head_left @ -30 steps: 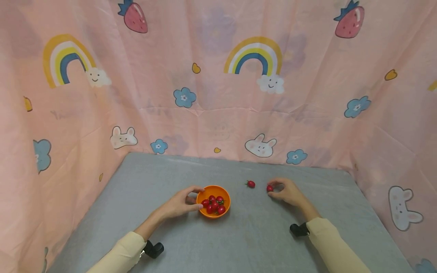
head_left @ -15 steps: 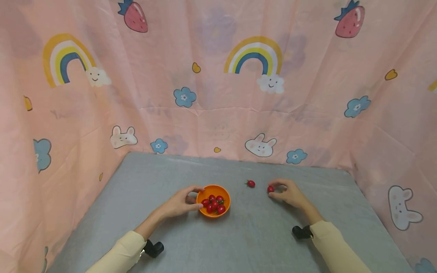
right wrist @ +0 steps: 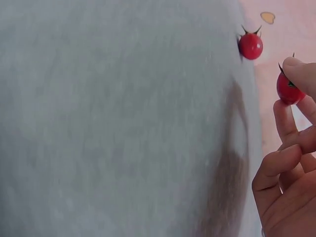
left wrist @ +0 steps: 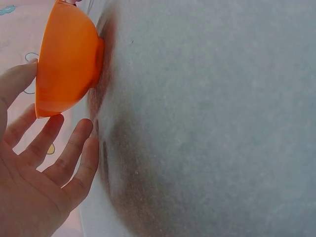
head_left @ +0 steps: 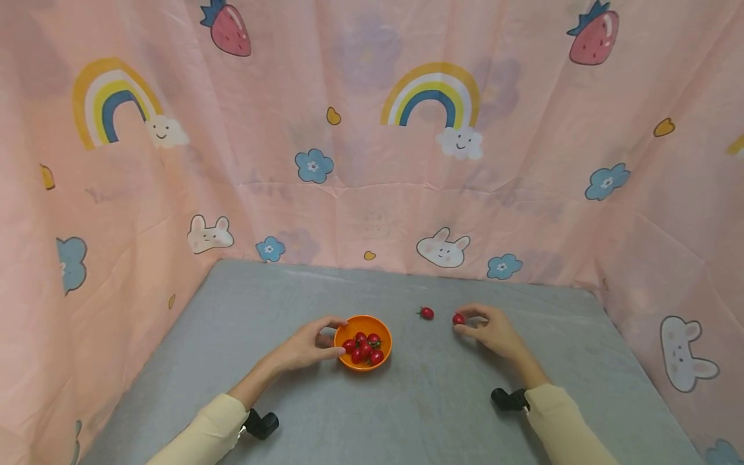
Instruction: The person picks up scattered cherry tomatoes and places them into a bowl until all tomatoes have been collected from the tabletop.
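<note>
An orange bowl (head_left: 382,363) stands on the grey table, holding several red cherry tomatoes (head_left: 365,349). My left hand (head_left: 305,345) grips its left side, thumb and index finger at the rim; in the left wrist view the other fingers (left wrist: 81,173) spread below the bowl's wall (left wrist: 69,59). To the right, my right hand (head_left: 491,328) pinches one cherry tomato (head_left: 458,320) between thumb and fingers. The right wrist view shows this held tomato (right wrist: 288,90) with its green stem, partly covered by the thumb. Just left of that hand, another cherry tomato (head_left: 427,313) lies on the table.
The grey table (head_left: 401,413) reaches back to a pink printed curtain (head_left: 360,213), which also hangs at both sides. Each wrist wears a small black camera, the left one (head_left: 263,425) and the right one (head_left: 508,399), close over the table.
My right hand, with the cherry tomato between its fingers, has shifted only slightly back and forth. The left hand, the bowl and the loose tomato have stayed in place.
</note>
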### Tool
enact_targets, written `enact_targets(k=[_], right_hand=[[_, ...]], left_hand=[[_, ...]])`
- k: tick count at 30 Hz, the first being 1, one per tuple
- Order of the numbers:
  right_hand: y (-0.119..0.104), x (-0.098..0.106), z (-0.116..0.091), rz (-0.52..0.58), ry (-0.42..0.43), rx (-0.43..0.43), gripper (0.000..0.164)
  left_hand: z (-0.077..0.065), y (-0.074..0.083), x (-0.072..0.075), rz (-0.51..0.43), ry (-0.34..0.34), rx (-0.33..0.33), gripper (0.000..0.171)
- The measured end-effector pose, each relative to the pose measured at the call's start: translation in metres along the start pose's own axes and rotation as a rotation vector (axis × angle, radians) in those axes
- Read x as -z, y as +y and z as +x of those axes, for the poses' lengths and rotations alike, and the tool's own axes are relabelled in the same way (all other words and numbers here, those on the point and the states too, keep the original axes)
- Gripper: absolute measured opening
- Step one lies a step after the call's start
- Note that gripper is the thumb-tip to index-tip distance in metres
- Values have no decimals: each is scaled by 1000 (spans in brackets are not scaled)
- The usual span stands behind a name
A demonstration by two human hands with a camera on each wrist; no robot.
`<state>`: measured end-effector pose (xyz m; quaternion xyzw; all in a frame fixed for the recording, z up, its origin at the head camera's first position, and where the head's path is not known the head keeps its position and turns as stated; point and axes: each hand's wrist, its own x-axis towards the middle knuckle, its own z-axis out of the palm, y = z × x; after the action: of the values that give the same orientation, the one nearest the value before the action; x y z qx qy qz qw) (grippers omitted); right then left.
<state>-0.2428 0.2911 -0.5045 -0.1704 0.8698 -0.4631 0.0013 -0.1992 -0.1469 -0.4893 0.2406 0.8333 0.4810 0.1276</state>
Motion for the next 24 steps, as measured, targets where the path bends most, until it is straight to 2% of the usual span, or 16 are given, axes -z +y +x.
enact_targets(k=[8, 24], right_hand=[[-14, -10, 0, 81, 6, 30, 34], [-40, -35, 11, 84, -1, -5, 36]], left_hand=[[-1, 1, 0, -1, 2, 7, 52], [-1, 0, -1, -3, 7, 7, 52]])
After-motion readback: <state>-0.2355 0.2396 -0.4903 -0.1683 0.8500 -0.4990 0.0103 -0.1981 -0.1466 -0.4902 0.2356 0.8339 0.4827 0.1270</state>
